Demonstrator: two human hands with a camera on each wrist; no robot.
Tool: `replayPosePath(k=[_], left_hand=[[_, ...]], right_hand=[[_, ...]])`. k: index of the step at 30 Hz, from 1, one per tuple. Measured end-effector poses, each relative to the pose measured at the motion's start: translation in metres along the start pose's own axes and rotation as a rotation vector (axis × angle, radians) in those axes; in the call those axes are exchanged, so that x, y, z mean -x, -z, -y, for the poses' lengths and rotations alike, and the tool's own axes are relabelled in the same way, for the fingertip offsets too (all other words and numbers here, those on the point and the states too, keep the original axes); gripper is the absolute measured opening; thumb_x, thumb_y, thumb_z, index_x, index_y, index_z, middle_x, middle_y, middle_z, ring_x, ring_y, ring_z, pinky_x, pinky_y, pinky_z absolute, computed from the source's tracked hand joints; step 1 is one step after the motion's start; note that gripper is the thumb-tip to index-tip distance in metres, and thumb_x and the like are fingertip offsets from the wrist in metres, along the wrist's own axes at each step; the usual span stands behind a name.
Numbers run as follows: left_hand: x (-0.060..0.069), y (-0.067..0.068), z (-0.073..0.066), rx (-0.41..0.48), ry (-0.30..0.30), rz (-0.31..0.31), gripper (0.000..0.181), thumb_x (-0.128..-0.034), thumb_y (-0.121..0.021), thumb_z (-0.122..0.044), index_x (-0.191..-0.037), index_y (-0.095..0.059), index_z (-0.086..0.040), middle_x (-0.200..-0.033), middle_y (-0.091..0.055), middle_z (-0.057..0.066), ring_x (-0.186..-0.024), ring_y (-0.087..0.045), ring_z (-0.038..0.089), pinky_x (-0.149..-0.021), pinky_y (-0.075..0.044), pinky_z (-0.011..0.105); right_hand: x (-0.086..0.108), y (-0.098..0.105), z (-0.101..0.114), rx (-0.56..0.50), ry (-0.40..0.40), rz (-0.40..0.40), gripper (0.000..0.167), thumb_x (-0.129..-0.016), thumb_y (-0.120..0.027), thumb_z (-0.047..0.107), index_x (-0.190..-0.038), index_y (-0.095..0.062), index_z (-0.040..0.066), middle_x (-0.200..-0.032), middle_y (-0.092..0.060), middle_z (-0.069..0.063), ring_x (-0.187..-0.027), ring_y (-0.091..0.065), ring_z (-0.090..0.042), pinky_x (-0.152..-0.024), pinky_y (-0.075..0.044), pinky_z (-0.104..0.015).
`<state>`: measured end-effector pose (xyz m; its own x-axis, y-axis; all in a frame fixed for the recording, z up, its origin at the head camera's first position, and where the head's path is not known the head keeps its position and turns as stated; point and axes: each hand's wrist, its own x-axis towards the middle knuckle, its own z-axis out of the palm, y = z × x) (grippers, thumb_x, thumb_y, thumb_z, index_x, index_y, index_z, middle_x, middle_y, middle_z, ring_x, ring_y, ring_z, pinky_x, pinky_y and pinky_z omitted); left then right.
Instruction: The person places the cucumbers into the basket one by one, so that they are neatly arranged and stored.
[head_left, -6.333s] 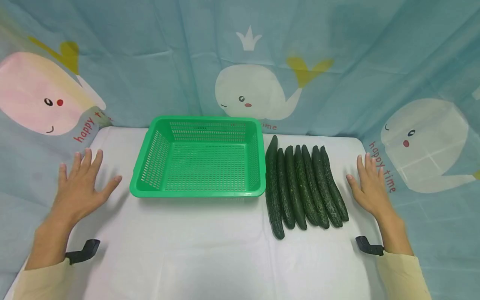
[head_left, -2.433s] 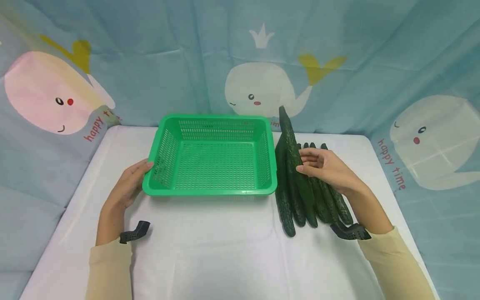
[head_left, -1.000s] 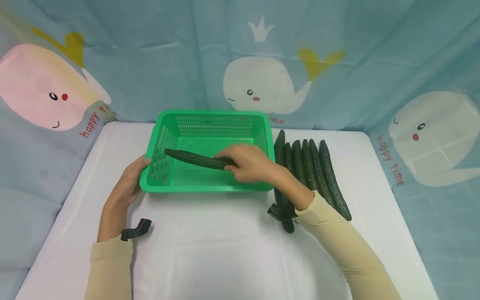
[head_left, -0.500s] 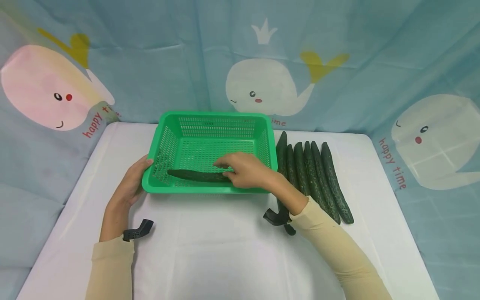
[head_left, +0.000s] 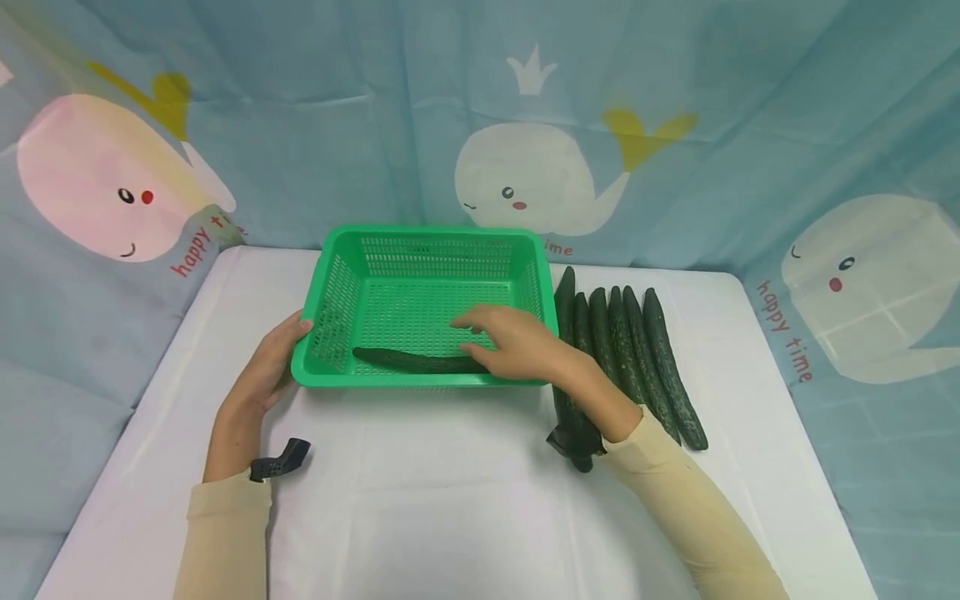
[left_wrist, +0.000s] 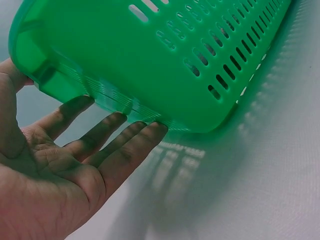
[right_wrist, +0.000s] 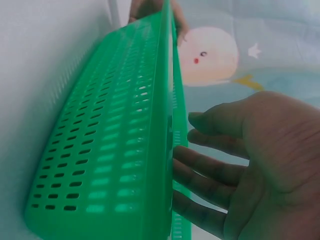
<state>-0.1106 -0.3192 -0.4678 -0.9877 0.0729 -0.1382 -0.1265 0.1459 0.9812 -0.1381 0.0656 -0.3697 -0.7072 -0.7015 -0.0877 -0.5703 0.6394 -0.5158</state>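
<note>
A green plastic basket (head_left: 420, 381) with slotted walls stands on the white table. My left hand (head_left: 266, 362) holds its left side, thumb over the rim, and in the left wrist view the fingertips (left_wrist: 157, 127) touch the outer wall. Inside the basket, along the near wall, lies one dark green cucumber (head_left: 408, 360). Over the basket's right part hovers my right hand (head_left: 517, 342), fingers relaxed and apart, just above the cucumber's right end, which it hides. In the right wrist view nothing shows between thumb and fingers.
Several more cucumbers (head_left: 663, 367) lie side by side to the right of the basket, partly under the right forearm. A blue curtain (head_left: 360, 150) with whale prints hangs behind the table (head_left: 450, 517). Each wrist wears a black camera (head_left: 281, 460).
The right hand has carried one cucumber from the row into the basket, laid it down and let go, its fingers now spread. The left hand has moved onto the basket's left rim and stayed.
</note>
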Motion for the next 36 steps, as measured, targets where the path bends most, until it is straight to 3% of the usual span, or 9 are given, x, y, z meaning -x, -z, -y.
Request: replayPosePath(k=[5,8,10,12,19,25,27,32,36], left_hand=[[-0.001,0.000,0.003,0.009,0.000,0.009,0.075,-0.1138,-0.042,-0.044,-0.168,-0.017,0.002,-0.144,-0.059,0.003,-0.109,-0.069,-0.006,-0.089,-0.060,0.012],[-0.001,-0.001,0.002,0.013,0.005,0.009,0.076,-0.1139,-0.042,-0.044,-0.168,-0.016,0.002,-0.152,-0.055,0.016,-0.110,-0.069,-0.007,-0.090,-0.059,0.011],[-0.002,-0.002,0.001,0.012,0.011,0.010,0.076,-0.1139,-0.042,-0.045,-0.168,-0.016,0.001,-0.162,-0.042,0.028,-0.111,-0.067,-0.008,-0.091,-0.058,0.011],[-0.002,-0.001,0.000,0.011,0.021,0.013,0.076,-0.1139,-0.041,-0.046,-0.168,-0.015,0.000,-0.166,-0.034,0.032,-0.113,-0.066,-0.009,-0.092,-0.057,0.010],[-0.002,0.001,-0.001,0.012,0.042,0.027,0.077,-0.1131,-0.042,-0.048,-0.169,-0.016,-0.002,-0.152,-0.049,0.013,-0.112,-0.066,-0.008,-0.092,-0.058,0.011],[0.000,0.000,0.001,-0.011,0.057,0.041,0.077,-0.1135,-0.039,-0.049,-0.170,-0.014,-0.003,-0.163,-0.036,0.027,-0.115,-0.062,-0.009,-0.094,-0.055,0.008],[0.000,0.000,0.002,-0.009,0.051,0.040,0.076,-0.1136,-0.039,-0.049,-0.170,-0.014,-0.003,-0.159,-0.043,0.023,-0.115,-0.063,-0.008,-0.094,-0.055,0.009],[-0.001,0.002,0.002,0.005,0.028,0.038,0.076,-0.1138,-0.041,-0.046,-0.169,-0.015,-0.002,-0.133,-0.059,-0.012,-0.111,-0.067,-0.006,-0.091,-0.058,0.012],[-0.001,0.005,0.002,0.027,0.009,0.044,0.075,-0.1141,-0.041,-0.045,-0.169,-0.015,-0.001,-0.126,-0.064,-0.018,-0.105,-0.070,-0.004,-0.087,-0.061,0.014]], right_hand=[[0.012,0.001,-0.004,-0.005,-0.012,-0.039,0.042,-0.107,-0.063,0.026,-0.148,-0.062,0.015,-0.149,-0.064,-0.006,-0.135,-0.064,-0.026,-0.109,-0.057,-0.047],[0.020,0.002,-0.008,-0.010,-0.031,-0.068,0.042,-0.108,-0.063,0.027,-0.148,-0.062,0.016,-0.152,-0.062,-0.006,-0.143,-0.058,-0.027,-0.115,-0.053,-0.050],[0.026,0.004,-0.012,-0.016,-0.039,-0.095,0.042,-0.108,-0.063,0.028,-0.148,-0.062,0.016,-0.153,-0.061,-0.006,-0.146,-0.056,-0.027,-0.117,-0.052,-0.051],[0.032,0.005,-0.015,-0.023,-0.051,-0.129,0.041,-0.107,-0.064,0.027,-0.147,-0.063,0.016,-0.152,-0.062,-0.005,-0.143,-0.058,-0.027,-0.114,-0.054,-0.051],[0.056,0.008,-0.028,-0.067,-0.034,-0.275,0.041,-0.105,-0.067,0.020,-0.145,-0.063,0.010,-0.149,-0.063,-0.009,-0.137,-0.062,-0.029,-0.110,-0.056,-0.051],[0.077,0.009,-0.038,-0.086,-0.060,-0.370,0.045,-0.104,-0.069,0.018,-0.147,-0.061,0.008,-0.153,-0.056,-0.013,-0.141,-0.056,-0.034,-0.112,-0.052,-0.056],[0.083,0.009,-0.043,-0.093,-0.070,-0.404,0.045,-0.103,-0.069,0.016,-0.147,-0.061,0.006,-0.153,-0.055,-0.015,-0.141,-0.056,-0.036,-0.110,-0.053,-0.057],[0.097,0.008,-0.055,-0.134,-0.087,-0.469,0.046,-0.103,-0.070,0.012,-0.147,-0.059,0.003,-0.153,-0.054,-0.018,-0.139,-0.056,-0.038,-0.105,-0.055,-0.056],[0.106,0.007,-0.062,-0.136,-0.098,-0.506,0.046,-0.102,-0.070,0.010,-0.146,-0.059,0.002,-0.152,-0.054,-0.020,-0.140,-0.055,-0.040,-0.107,-0.053,-0.059]])
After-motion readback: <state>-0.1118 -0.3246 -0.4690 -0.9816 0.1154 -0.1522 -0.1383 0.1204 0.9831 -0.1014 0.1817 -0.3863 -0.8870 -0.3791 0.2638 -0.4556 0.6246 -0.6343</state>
